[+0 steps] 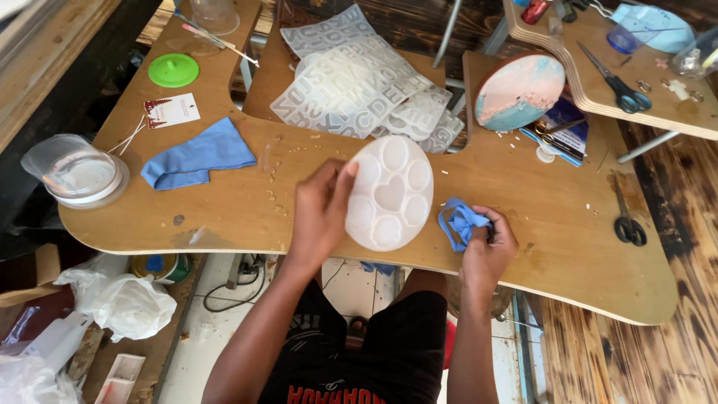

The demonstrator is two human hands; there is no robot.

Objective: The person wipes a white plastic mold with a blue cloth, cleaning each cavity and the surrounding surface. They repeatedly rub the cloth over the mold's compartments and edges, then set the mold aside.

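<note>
My left hand (320, 213) grips the left edge of a round translucent white silicone mould (390, 192) with a heart-shaped cavity ringed by several round ones, holding it tilted above the wooden table (523, 224). My right hand (488, 243) is closed on a crumpled blue cloth (460, 221) resting on the table just right of the mould.
A second blue cloth (198, 155) lies to the left. Clear letter moulds (359, 82) are stacked behind. A round pink and teal disc (518, 90), a green lid (173, 69), a plastic cup (75, 172), black scissors (627, 221) and blue-handled scissors (621, 86) sit around.
</note>
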